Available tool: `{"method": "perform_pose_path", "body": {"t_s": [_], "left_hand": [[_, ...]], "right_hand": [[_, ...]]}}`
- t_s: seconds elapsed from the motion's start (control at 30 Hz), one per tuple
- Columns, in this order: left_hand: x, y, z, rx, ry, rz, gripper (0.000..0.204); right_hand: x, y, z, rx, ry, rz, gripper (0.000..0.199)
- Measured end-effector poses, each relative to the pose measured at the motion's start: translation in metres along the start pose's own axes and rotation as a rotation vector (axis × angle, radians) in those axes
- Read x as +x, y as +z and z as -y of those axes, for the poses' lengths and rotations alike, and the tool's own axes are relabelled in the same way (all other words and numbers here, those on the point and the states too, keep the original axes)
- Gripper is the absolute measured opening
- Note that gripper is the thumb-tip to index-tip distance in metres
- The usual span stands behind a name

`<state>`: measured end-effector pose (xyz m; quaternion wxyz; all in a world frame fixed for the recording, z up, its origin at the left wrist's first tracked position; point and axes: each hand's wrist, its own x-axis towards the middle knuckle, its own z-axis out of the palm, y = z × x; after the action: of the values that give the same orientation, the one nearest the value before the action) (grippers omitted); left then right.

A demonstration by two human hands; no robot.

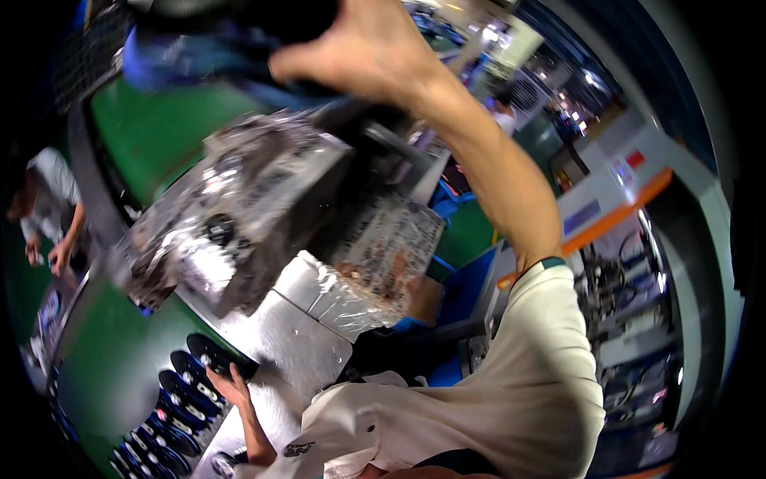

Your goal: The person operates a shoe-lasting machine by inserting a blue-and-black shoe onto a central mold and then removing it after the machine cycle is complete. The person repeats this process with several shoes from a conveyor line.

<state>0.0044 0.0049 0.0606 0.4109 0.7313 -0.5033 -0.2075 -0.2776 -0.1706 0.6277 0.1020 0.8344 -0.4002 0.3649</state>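
My right hand is raised at the top of the view, smeared by motion. Its thumb lies against a large dark object with a blue edge, which it appears to grip; the other fingers are mostly hidden, and the object is too blurred to name. Low on the left, my left hand has its fingers apart. Its fingertips reach the edge of a black disc-shaped part at the near end of a row. Several similar black parts with pale centres stand tilted along that row.
A machine block wrapped in crinkled clear plastic rises in the middle, above a metal plate. Green belt surface runs along the left. A co-worker is at the far left. A machine with an orange edge stands at right.
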Motion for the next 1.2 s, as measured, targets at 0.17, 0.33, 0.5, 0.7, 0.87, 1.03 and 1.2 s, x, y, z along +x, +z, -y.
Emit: {"method": "perform_pose_path", "body": {"t_s": [0.17, 0.33, 0.5, 0.7, 0.87, 1.03, 1.2], "left_hand": [[-0.042, -0.011, -0.216, -0.713, -0.058, 0.820, 0.046], [-0.134, -0.004, -0.350, -1.327, -0.580, 1.867, 0.091], [-0.244, -0.001, -0.423, -1.124, -0.497, 2.567, 0.087], [-0.374, 0.026, -0.432, -1.045, -0.183, 2.200, 0.059], [-0.493, 0.022, -0.439, -0.573, 0.669, 2.108, 0.079], [-0.574, 0.035, -0.453, -0.311, 0.624, 2.611, 0.076], [-0.708, 0.098, -0.471, -0.111, 0.495, 2.604, 0.075]], "right_hand": [[-0.159, -0.113, 0.049, 0.120, 0.003, 0.253, 0.046], [-0.306, -0.177, 0.102, 0.152, 0.185, 0.435, 0.036], [-0.438, -0.230, 0.159, -0.099, 0.622, 0.265, 0.047], [-0.619, -0.221, 0.238, 0.490, 0.986, -1.102, 0.062], [-0.688, -0.222, 0.289, 0.255, 1.278, -1.622, 0.071], [-0.757, -0.241, 0.340, -0.044, 1.292, -1.910, 0.063], [-0.810, -0.248, 0.401, -0.536, 1.240, -2.051, 0.065]]}}
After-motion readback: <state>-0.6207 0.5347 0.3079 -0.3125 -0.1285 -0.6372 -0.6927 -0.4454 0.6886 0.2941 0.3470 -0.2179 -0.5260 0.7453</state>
